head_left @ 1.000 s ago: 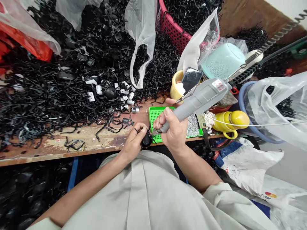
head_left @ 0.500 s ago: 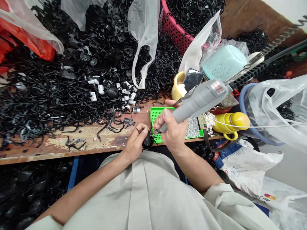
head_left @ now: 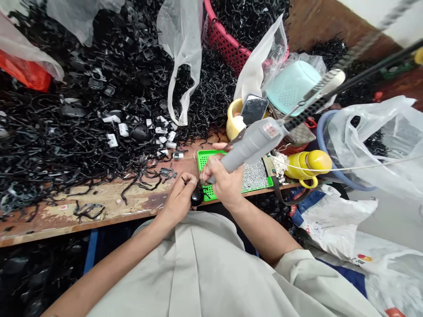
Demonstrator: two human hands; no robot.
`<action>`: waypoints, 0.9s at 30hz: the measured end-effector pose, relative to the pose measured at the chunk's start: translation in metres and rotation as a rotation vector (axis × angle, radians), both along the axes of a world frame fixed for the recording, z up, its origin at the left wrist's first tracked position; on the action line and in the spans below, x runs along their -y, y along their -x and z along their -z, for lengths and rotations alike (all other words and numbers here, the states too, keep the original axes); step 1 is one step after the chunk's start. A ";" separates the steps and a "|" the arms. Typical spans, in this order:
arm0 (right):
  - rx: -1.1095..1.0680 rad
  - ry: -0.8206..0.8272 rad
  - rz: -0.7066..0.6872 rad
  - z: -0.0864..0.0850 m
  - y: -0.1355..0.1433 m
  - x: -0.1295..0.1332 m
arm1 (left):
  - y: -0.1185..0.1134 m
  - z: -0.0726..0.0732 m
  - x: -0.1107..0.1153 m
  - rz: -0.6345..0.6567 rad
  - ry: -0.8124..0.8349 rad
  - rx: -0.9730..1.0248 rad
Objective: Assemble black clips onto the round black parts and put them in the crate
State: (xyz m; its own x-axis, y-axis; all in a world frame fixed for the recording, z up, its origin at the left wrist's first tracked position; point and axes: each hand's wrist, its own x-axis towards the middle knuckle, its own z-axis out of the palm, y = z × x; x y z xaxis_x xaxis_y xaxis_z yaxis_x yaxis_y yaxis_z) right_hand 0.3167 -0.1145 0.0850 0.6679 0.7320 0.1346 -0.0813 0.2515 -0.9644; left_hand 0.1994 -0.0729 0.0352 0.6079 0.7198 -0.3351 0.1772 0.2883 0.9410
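Note:
My right hand is wrapped round a grey electric screwdriver, whose tip points down and left toward my left hand. Its cable end rises to the upper right. Fingers closed, my left hand grips a small black plastic part at the table's front edge. The tool's tip is close to this part; my fingers hide whether they touch. Under my right hand lies a green tray, its right side filled with many tiny silvery pieces, probably screws.
Heaped black plastic parts cover the table's left and back. Behind stand a pink basket, a pale blue basket and a yellow cup with a phone. A yellow bottle and a blue-rimmed tub are to the right.
The whole view has shifted, so things appear further left. The black part has turned and shows a smoother, rounder side. Both hands keep their hold, and the screwdriver stays close to the part.

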 end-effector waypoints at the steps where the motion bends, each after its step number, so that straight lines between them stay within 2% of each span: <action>1: -0.016 -0.013 0.004 -0.001 -0.009 0.001 | -0.001 0.000 0.000 -0.006 0.068 -0.014; 3: 0.004 -0.035 0.083 -0.002 -0.032 0.006 | -0.003 -0.003 -0.001 -0.031 0.160 -0.020; 5: 0.099 -0.038 0.224 0.000 -0.056 0.012 | -0.004 -0.007 -0.002 -0.035 0.208 0.014; 8: 0.226 0.026 0.377 0.008 -0.082 0.020 | -0.003 -0.012 -0.004 0.013 0.257 0.086; 11: 0.224 0.098 0.365 0.017 -0.090 0.021 | -0.002 -0.012 -0.003 0.032 0.230 0.051; 15: 0.215 0.118 0.340 0.023 -0.086 0.019 | -0.002 -0.011 -0.002 0.009 0.186 -0.004; 21: 0.229 0.117 0.343 0.025 -0.084 0.019 | -0.005 -0.017 -0.001 0.023 0.205 -0.003; 27: 0.271 0.102 0.331 0.025 -0.084 0.020 | 0.001 -0.018 0.001 0.070 0.124 -0.082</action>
